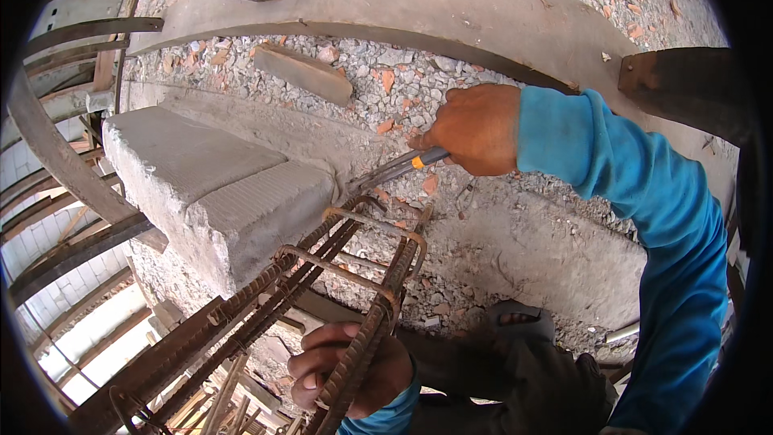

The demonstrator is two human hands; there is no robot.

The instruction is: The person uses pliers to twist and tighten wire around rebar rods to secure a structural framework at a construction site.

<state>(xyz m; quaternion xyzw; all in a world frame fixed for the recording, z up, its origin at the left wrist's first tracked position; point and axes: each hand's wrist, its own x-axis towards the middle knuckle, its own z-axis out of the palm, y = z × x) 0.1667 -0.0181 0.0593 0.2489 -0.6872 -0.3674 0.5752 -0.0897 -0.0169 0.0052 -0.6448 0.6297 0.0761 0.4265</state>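
A rebar cage (374, 318) of rusty ribbed bars and bent stirrups slants from the lower left up to the middle. My left hand (322, 362) is closed around one of its lower bars, fingers curled with the palm behind the steel. In my right hand (477, 130), closed in a fist, is a pair of pincers (394, 169) with dark handles and an orange band. Their metal end points left and down, close to the cage's upper end and the corner of a concrete block (217, 173). Whether the jaws touch wire there is too small to tell.
A loose brick-like piece (304, 72) lies on gravel beyond the block. Past it curves a long concrete ledge (451, 0). Dark wooden beams (676, 80) stand at the right and at the left. My foot (523, 322) is below, beside rubble.
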